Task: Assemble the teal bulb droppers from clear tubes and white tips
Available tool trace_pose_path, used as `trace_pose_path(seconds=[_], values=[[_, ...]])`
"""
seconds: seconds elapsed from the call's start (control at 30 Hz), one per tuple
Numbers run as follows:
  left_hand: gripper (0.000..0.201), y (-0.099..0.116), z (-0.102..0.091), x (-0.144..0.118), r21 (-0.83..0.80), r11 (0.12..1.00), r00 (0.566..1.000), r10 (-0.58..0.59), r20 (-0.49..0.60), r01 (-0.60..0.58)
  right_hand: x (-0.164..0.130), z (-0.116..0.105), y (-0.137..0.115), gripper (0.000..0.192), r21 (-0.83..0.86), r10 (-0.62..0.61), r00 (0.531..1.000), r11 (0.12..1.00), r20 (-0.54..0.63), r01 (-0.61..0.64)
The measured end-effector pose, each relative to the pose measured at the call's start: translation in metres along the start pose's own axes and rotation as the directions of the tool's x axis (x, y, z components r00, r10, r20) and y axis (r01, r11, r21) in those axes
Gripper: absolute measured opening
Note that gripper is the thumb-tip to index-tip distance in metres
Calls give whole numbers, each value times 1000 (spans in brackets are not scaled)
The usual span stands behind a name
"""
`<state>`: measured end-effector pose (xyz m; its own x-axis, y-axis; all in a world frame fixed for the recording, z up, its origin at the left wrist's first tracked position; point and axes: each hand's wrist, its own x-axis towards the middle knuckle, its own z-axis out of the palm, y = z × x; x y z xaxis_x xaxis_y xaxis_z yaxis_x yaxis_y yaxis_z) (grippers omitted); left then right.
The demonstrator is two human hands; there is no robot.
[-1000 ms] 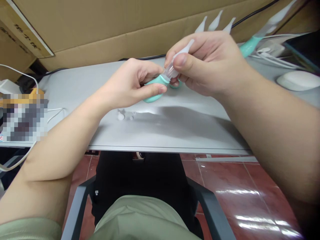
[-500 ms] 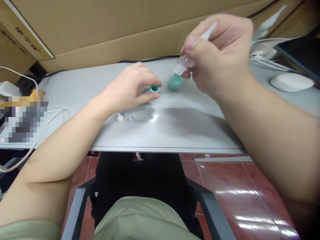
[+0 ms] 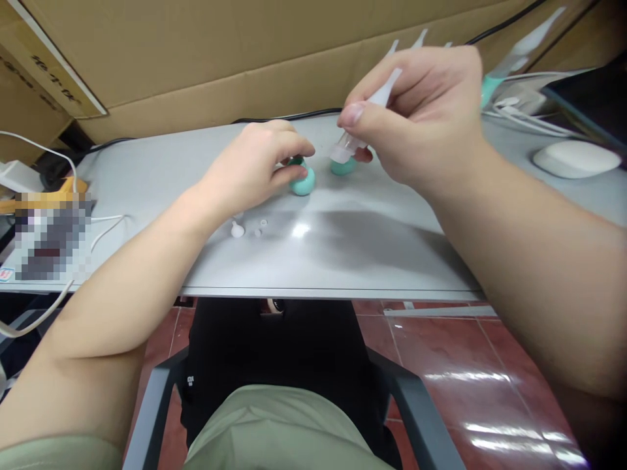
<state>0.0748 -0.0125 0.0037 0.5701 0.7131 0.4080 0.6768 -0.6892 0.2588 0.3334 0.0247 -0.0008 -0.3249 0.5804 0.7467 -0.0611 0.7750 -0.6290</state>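
A: Largest element?
B: A cardboard wall (image 3: 206, 59) across the far side, with a black cable (image 3: 289, 117) along its foot. Before it lies the grey table (image 3: 343, 254); nearer are a red tiled floor (image 3: 465, 352) and a dark chair (image 3: 274, 365).

A: And the hands?
B: The right hand (image 3: 421, 117), raised above the table right of centre, is closed on a clear nozzle piece (image 3: 365, 121); thumb and fingers pinch its slim white end, and its wider clear mouth points down and left. The left hand (image 3: 255, 166) rests on the table at centre, fingers curled onto a teal bulb (image 3: 302, 183), fingertips touching its top. The two hands are apart.

A: Where are the parts relative to each other?
B: The teal bulb sits on the table just under the left fingertips. A second teal bulb (image 3: 343, 168) stands just right of it, directly below the nozzle's mouth; whether the two touch cannot be told.

A: Smaller items?
B: A white mouse (image 3: 575, 158) at far right; assembled teal-and-white units (image 3: 519, 55) behind the right hand; white wires (image 3: 105, 225) at left; tiny white parts (image 3: 238, 230) near the left wrist.
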Motion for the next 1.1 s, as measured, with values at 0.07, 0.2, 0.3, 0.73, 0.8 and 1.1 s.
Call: trace_pose_path(seconds=[0.07, 0.2, 0.3, 0.73, 0.8, 1.1], values=[[32, 2, 0, 0, 5, 1000, 1000, -1, 22, 1, 0, 0, 0, 66, -9, 8, 1000, 1000, -8, -8], [28, 7, 0, -1, 14, 1000, 1000, 5, 14, -5, -1, 0, 2, 54, 7, 12, 1000, 1000, -7, -12], [27, 6, -2, -1, 22, 1000, 1000, 1, 16, -1, -2, -2, 5, 54, 11, -9, 999, 1000, 35, 8], [35, 5, -6, -4, 43, 999, 997, -9, 80, 6, -7, -3, 5, 56, 29, 11, 992, 999, 125, -15], [41, 9, -4, -4, 31, 1000, 996, -9, 89, 6, -8, -3, 4, 55, 26, 34, 983, 999, 182, -39], [34, 2, -6, -3, 42, 999, 997, -37, 61, 34, -10, -7, 7, 50, -9, 41, 975, 999, 218, -40]])
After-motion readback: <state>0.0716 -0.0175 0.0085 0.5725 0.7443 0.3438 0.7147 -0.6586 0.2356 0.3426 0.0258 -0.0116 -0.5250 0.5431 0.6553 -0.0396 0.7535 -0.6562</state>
